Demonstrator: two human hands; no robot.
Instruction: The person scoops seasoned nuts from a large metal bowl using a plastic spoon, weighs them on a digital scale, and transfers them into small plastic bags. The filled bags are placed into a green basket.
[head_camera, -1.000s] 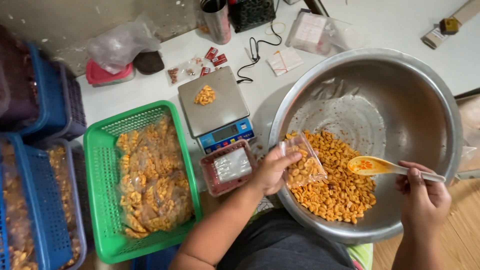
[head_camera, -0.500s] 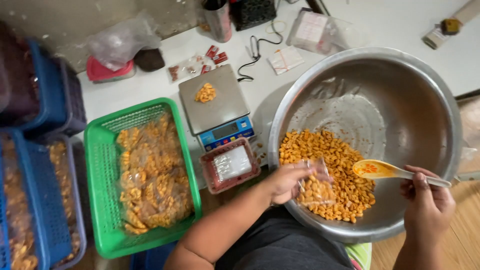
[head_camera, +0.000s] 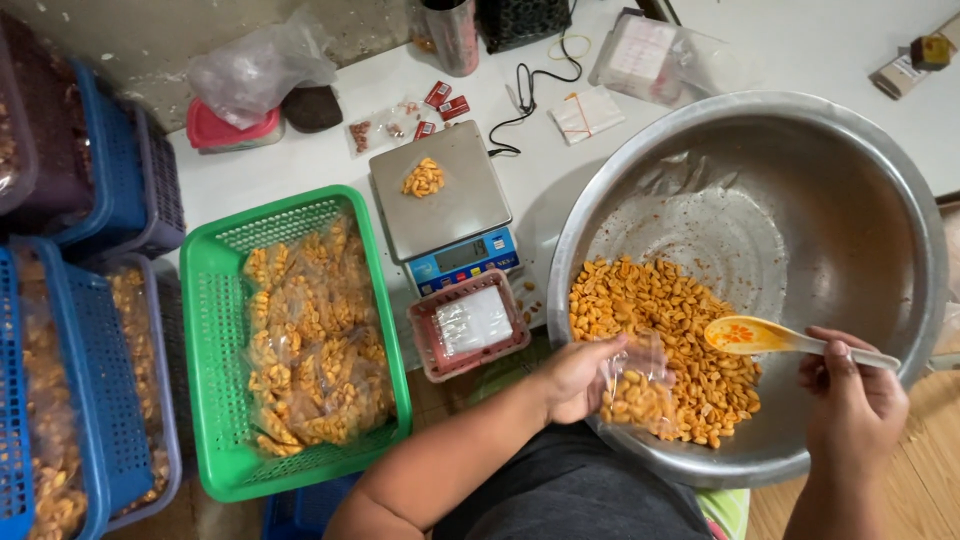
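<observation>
Clear bag (head_camera: 640, 385) pinched in our left hand (head_camera: 575, 378), spoon (head_camera: 775, 338) gripped in right hand (head_camera: 850, 405); sagging bag could spill peanuts (head_camera: 665, 320) beyond the bowl (head_camera: 900, 230).

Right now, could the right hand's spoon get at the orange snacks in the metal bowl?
Probably yes: the right hand holds the spoon just over the snacks in the bowl, with nothing between; the bag in the left hand sits beside.

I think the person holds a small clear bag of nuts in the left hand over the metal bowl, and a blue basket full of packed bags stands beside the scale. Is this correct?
Almost. The basket full of packed bags beside the scale is green, not blue; the head view shows it. The rest holds: the left hand holds a small clear bag of nuts over the metal bowl.
</observation>
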